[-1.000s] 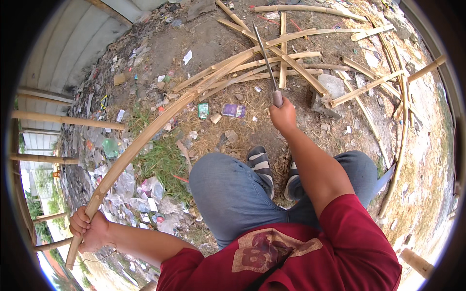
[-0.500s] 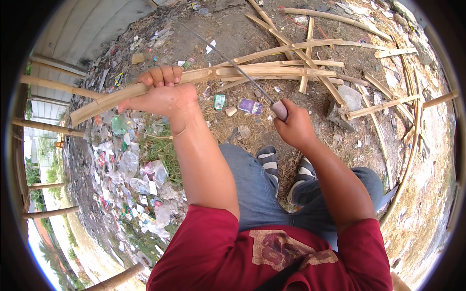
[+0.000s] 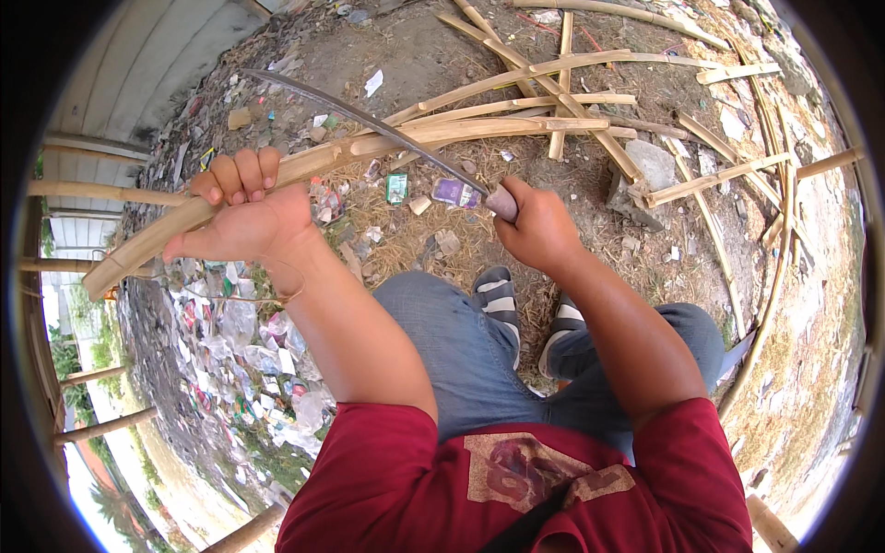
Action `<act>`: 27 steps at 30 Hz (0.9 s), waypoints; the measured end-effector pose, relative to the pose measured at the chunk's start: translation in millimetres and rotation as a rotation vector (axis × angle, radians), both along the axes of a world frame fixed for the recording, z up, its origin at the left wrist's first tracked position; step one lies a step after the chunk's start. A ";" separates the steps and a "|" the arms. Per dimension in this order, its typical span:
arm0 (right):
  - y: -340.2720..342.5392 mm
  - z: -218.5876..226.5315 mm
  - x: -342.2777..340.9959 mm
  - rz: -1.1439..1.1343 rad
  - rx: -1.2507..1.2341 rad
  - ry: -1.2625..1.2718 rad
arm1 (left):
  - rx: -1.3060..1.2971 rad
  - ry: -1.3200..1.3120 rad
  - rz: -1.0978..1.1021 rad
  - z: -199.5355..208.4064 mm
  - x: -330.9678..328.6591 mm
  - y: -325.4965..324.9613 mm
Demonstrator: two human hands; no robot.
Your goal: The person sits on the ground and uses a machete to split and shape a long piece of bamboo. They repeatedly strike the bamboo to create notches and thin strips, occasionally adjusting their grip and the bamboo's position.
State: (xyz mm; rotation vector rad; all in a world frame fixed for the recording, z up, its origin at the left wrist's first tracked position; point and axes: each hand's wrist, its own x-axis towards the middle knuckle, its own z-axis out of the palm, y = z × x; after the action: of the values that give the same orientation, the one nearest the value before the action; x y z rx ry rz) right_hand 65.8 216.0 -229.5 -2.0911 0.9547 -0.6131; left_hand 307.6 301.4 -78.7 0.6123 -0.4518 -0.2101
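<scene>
My left hand (image 3: pixel 249 203) is wrapped round a split bamboo strip (image 3: pixel 309 162), near its left end. The strip runs right across the view, over other bamboo pieces on the ground. In my right hand (image 3: pixel 544 226) is the pale handle of a machete (image 3: pixel 364 120). Its long, dark, slightly curved blade points up and left, crossing over the bamboo just right of my left hand. Whether the blade touches the strip I cannot tell.
Crossed bamboo strips (image 3: pixel 590 115) lie ahead and to the right, near a concrete block (image 3: pixel 645 170). Plastic litter (image 3: pixel 249 323) spreads over the ground at left. Bamboo poles (image 3: pixel 111 192) stick out by a grey wall (image 3: pixel 138 64). My sandalled feet (image 3: pixel 498 300) are below the blade.
My left hand has moved left and down, with the bamboo strip. The machete has also shifted left, and its blade now shows its broad side more.
</scene>
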 end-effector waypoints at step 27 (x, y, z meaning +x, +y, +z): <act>26.4 21.8 19.5 0.105 0.220 -0.107 | 0.080 -0.187 -0.217 6.9 16.5 26.7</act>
State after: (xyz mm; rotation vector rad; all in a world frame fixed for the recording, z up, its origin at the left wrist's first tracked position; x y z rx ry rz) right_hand 85.3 242.5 -207.7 -1.8806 0.8081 -0.5342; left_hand 324.1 328.1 -71.8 0.6637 -0.6937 -0.3811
